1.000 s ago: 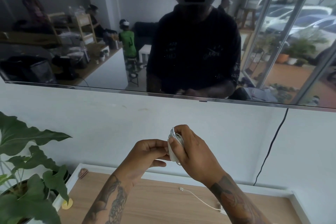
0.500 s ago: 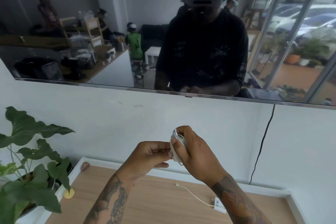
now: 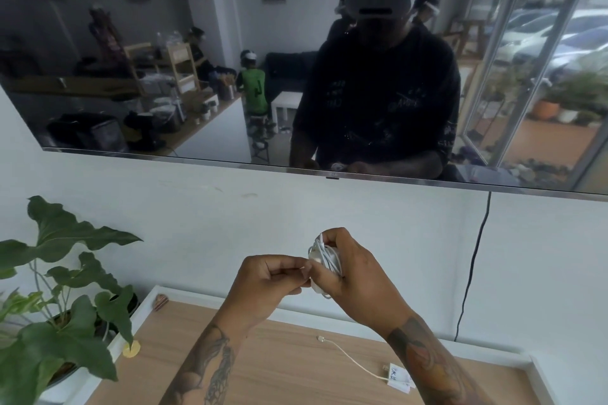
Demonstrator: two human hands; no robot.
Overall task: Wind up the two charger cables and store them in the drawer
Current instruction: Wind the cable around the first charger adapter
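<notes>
A white charger cable (image 3: 325, 258) is wound into a tight bundle, held up in front of the wall. My right hand (image 3: 353, 276) grips this bundle. Just left of it, my left hand (image 3: 274, 281) pinches the cable's loose end with thumb and fingers. The second white cable (image 3: 353, 360) lies stretched out on the wooden top (image 3: 279, 368) below my right forearm, its plug pointing left and its white adapter (image 3: 399, 378) at the right end. No drawer is in view.
A large wall screen (image 3: 230, 59) hangs above and mirrors the room. A black power cord (image 3: 473, 260) runs down the wall at right. A potted plant (image 3: 56, 306) stands at the left edge. A yellow disc (image 3: 131, 348) lies near the pot.
The view has shifted right and slightly down, showing more of the second cable and its adapter. My hands stay together on the bundle, the left fingers working at its end.
</notes>
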